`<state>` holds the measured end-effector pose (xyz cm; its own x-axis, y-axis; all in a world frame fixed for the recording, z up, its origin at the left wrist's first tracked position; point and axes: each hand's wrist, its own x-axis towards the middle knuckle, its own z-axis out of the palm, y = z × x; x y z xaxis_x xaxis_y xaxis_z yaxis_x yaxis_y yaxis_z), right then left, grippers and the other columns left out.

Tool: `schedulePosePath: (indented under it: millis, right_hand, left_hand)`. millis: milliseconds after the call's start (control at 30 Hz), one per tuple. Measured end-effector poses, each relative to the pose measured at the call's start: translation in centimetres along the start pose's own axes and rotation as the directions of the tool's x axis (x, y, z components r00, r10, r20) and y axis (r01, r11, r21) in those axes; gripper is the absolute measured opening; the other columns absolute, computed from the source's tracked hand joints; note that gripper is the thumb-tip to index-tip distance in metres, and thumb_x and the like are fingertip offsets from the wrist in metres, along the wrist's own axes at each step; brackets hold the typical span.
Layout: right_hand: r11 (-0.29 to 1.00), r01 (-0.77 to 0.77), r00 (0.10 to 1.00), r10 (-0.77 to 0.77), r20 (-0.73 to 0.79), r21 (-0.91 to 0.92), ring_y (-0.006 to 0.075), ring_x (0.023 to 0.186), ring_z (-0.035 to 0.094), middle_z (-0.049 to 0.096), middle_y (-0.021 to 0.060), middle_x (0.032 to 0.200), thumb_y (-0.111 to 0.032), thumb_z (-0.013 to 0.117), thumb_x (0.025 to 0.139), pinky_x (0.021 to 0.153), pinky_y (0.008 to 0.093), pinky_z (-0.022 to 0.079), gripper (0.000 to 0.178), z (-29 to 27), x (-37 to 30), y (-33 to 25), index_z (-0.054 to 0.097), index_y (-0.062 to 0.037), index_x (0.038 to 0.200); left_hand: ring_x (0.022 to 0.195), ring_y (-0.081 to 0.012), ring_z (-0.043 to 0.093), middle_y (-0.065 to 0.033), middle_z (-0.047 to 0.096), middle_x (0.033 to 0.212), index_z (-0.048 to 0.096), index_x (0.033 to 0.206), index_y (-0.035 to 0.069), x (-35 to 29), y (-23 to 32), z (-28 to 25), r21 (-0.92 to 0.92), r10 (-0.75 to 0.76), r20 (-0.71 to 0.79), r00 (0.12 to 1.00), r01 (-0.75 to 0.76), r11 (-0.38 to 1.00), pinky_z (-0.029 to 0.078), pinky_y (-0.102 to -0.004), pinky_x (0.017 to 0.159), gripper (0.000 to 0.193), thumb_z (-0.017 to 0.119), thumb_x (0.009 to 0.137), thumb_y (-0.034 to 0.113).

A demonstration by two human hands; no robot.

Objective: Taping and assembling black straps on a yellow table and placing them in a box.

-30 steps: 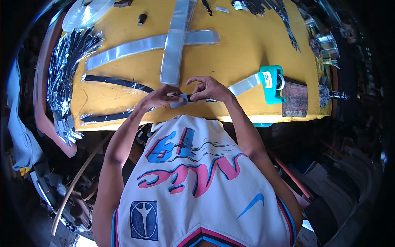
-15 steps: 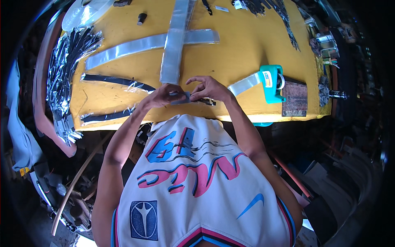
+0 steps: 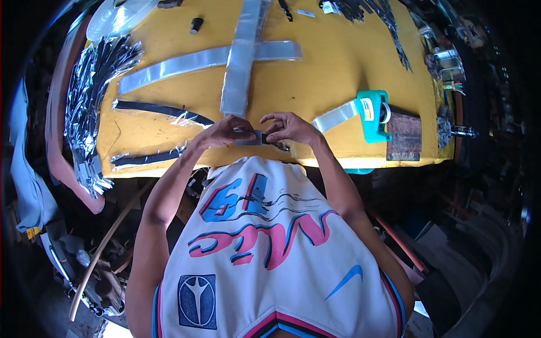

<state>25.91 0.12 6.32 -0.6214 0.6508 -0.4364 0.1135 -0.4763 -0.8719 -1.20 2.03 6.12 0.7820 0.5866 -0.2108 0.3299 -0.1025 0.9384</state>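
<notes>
At the near edge of the yellow table, my left hand point(image 3: 225, 133) pinches a small grey card point(image 3: 251, 138) between thumb and fingers. My right hand point(image 3: 292, 129) is closed at the card's right end, its fingertips on a dark strip point(image 3: 278, 145) with a shiny clear wrap. How the strip and card join is hidden by the fingers. Left of my hands lie two black strips in clear plastic, an upper strip point(image 3: 152, 107) reaching to my left wrist and a lower strip point(image 3: 149, 159). A clear plastic sleeve point(image 3: 236, 84) ends just above my left hand.
Another clear sleeve point(image 3: 186, 67) crosses under the first. On the right, a teal tape dispenser point(image 3: 369, 127) stands beside a worn dark block point(image 3: 404, 138). Wrapped black strips point(image 3: 93, 96) pile up along the left edge. A dark cap-like piece point(image 3: 196, 25) sits farther back.
My right hand has shifted slightly, its fingers now nearer the card's right end and covering more of the dark strip. My left hand has barely moved.
</notes>
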Motion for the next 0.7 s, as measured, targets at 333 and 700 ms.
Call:
schedulePosePath:
  millis: [333,700]
  right_hand:
    - [1.0,0.021,0.999,-0.022,-0.049,-0.02,0.008,0.079,0.067,0.075,0.0068,0.088,-0.007,0.082,0.081,0.071,0.0231,0.05,0.051,1.2,0.8,0.9,0.059,-0.0006,0.126]
    - [0.999,0.003,0.995,-0.008,-0.099,-0.051,0.0071,0.075,0.064,0.073,0.0042,0.084,-0.008,0.083,0.08,0.069,0.0247,0.05,0.054,1.1,1.0,0.7,0.058,-0.0013,0.128]
  left_hand:
    - [0.075,-0.0185,0.061,-0.0099,0.07,0.086,0.076,0.099,0.005,0.5,0.9,-0.1,0.017,-0.092,0.098,0.991,0.091,0.996,0.047,-0.0356,0.069,0.029,0.072,0.091,0.032]
    - [0.092,-0.0235,0.066,-0.0123,0.071,0.099,0.074,0.104,0.004,-0.1,-0.6,-0.3,0.075,-0.131,0.065,0.989,0.126,0.989,0.051,-0.0369,0.082,0.032,0.067,0.095,0.034]
